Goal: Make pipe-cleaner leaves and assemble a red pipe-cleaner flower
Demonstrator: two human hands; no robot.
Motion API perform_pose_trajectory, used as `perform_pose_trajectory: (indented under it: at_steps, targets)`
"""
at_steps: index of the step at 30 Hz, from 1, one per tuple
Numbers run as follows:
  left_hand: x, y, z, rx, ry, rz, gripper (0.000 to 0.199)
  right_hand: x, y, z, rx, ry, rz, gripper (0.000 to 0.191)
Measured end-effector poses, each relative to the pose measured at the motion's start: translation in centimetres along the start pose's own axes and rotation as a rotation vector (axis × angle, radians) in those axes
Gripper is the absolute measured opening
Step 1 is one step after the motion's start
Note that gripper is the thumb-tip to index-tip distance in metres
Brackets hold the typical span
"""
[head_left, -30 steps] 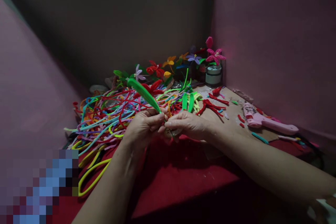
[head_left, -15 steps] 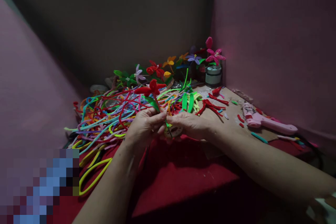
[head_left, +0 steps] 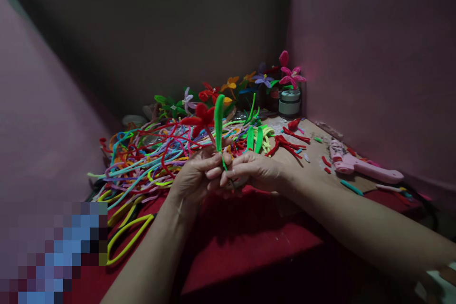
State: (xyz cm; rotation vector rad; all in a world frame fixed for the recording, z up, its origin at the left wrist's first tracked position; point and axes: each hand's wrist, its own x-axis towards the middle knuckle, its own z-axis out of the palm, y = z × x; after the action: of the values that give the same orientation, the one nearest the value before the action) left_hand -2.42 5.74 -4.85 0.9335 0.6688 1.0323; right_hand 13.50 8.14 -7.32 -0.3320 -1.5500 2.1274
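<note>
A red fuzzy flower (head_left: 200,119) on a reddish stem leans left above my hands, with a long green leaf (head_left: 219,123) standing upright beside it. My left hand (head_left: 199,168) pinches the stem at the base of the leaf between thumb and fingers. Fingers of my right hand (head_left: 251,170) close on the lower green end of the same stem, touching my left fingertips. Behind my right hand, two green leaves (head_left: 254,139) stand on the table. A pale round piece is partly hidden under my fingers.
Many coloured fuzzy stems (head_left: 142,156) lie heaped at the left, near yellow-handled scissors (head_left: 130,232). Several finished flowers and a grey jar (head_left: 289,103) stand at the back. A pink glue gun (head_left: 366,166), red pieces (head_left: 285,145) and small scraps lie at the right.
The flower has turned in my hands, its petals now facing more toward me. The green leaf has swung from the left of the stem to upright, on its right side.
</note>
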Motion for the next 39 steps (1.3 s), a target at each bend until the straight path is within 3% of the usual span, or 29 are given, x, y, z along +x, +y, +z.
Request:
perform_pose_trajectory:
  at_steps: [6,10,15,19,23,28,32,39]
  targets:
    - [0.3,0.2,0.0,0.176,0.131,0.042,0.022,0.1,0.3,-0.1,-0.271,0.203,-0.063,0.02]
    - [0.5,0.1,-0.3,0.164,0.149,-0.001,0.017,-0.1,0.1,0.2,-0.282,0.163,-0.03,0.03]
    - [0.2,0.2,-0.5,0.05,0.063,-0.063,0.019,-0.2,-0.3,0.8,-0.239,0.06,-0.044,0.032]
    - [0.2,0.2,-0.3,0.077,0.05,-0.018,0.021,-0.2,-0.1,0.7,-0.229,0.124,-0.046,0.031]
    - [0.3,0.2,0.0,0.13,0.122,0.029,0.019,0.0,0.1,0.3,-0.294,0.178,-0.033,0.032]
    - [0.4,0.3,-0.4,0.17,0.075,-0.054,0.015,0.2,0.2,0.1,-0.166,0.052,-0.039,0.04]
    - [0.3,0.5,-0.9,0.129,-0.001,-0.101,0.014,0.2,0.1,-0.3,-0.089,-0.037,0.024,0.033]
    - [0.4,0.5,-1.4,0.112,-0.084,-0.112,0.014,-0.8,-1.5,-0.7,-0.341,0.002,0.126,0.033]
